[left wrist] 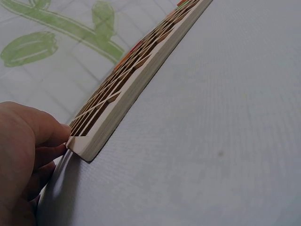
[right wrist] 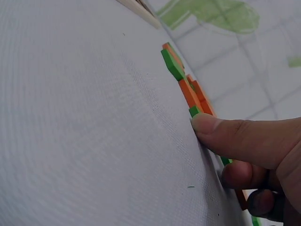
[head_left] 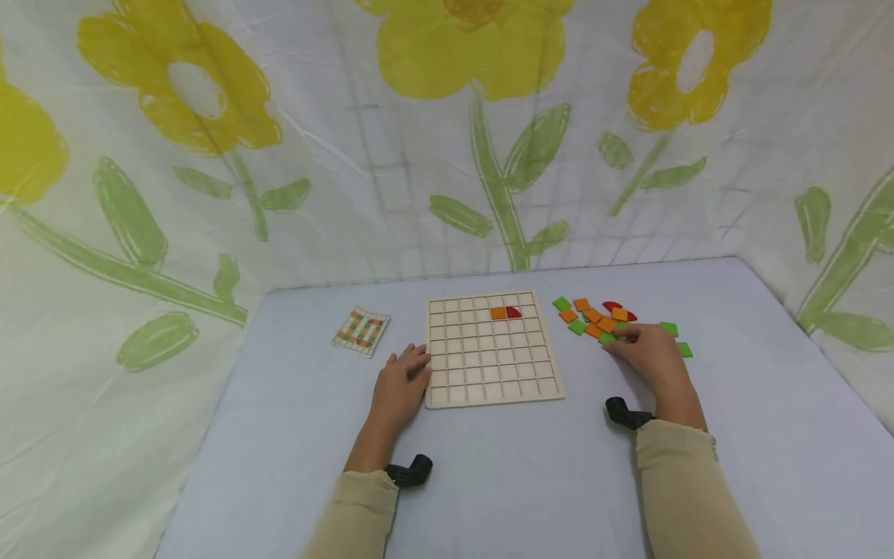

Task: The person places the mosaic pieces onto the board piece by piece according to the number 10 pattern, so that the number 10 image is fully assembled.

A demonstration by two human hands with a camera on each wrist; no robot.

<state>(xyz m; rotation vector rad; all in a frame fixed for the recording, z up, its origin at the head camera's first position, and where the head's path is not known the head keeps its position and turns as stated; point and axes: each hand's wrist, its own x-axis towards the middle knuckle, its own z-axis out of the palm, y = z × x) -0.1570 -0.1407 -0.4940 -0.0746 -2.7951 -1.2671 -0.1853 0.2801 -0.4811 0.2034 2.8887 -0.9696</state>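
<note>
A square wooden grid board (head_left: 475, 359) lies in the middle of the table, with an orange square tile (head_left: 498, 314) and a red quarter-round tile (head_left: 513, 312) side by side in its upper cells. My left hand (head_left: 401, 384) rests against the board's left edge, fingers loosely bent; in the left wrist view it touches the board's corner (left wrist: 87, 148). At a loose pile of orange tiles (head_left: 592, 315), my right hand (head_left: 649, 353) pinches a green tile (head_left: 606, 338) between thumb and forefinger. The right thumb (right wrist: 235, 136) partly covers that tile in the right wrist view.
A small pattern card (head_left: 362, 331) with coloured squares lies left of the board. Red tiles (head_left: 611, 305) sit at the pile's far side, and green tiles (head_left: 668, 329) lie to the right of the right hand. A flowered cloth (head_left: 314, 233) hangs behind the table.
</note>
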